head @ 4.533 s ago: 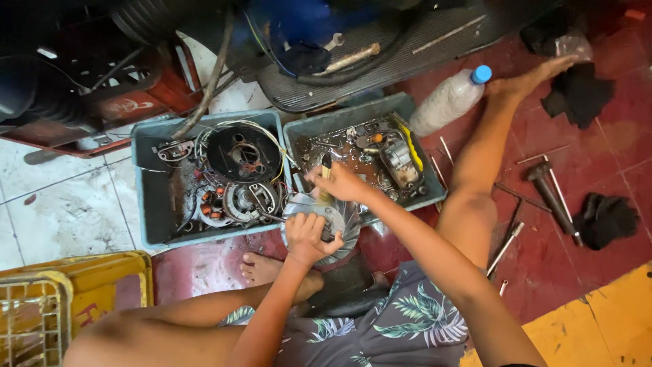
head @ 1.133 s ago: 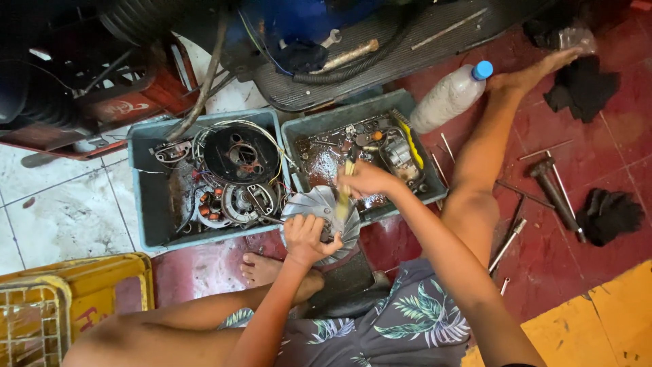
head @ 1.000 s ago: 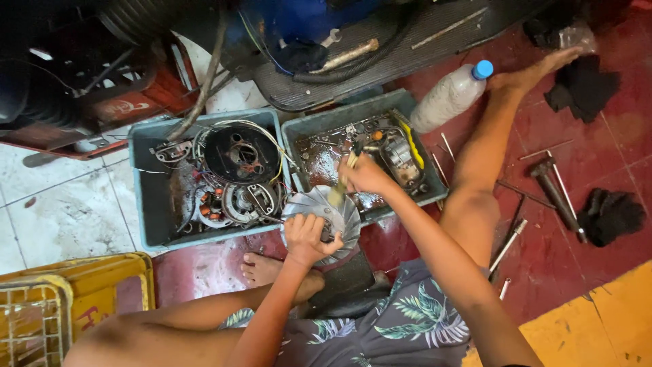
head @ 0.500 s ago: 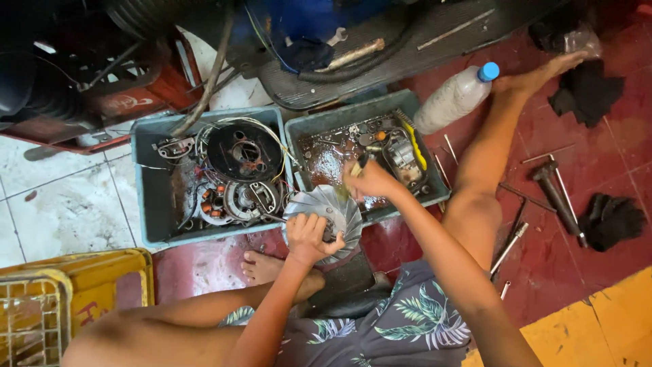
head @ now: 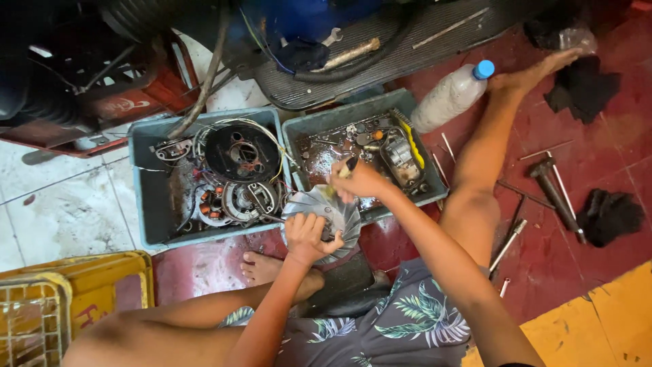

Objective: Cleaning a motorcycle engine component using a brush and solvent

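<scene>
My left hand (head: 309,236) grips the near edge of a round finned metal disc (head: 323,209), holding it tilted over the front rims of two grey trays. My right hand (head: 360,181) is closed around a small brush (head: 344,171) with a dark tip, its bristles against the disc's upper side. The right tray (head: 414,197) holds oily small parts and a yellow-handled tool. The left tray (head: 146,211) holds a black round engine part (head: 241,151), coils and wires.
A plastic bottle with a blue cap (head: 451,95) lies beside my right foot. Metal rods and a T-shaped wrench (head: 553,194) lie on the red floor with dark rags (head: 611,214). A yellow crate (head: 64,299) stands at lower left. A scooter body (head: 380,41) fills the top.
My right hand has kept moving the brush in short strokes over the disc, shifting slightly back and forth. My left hand has stayed holding the disc in about the same place.
</scene>
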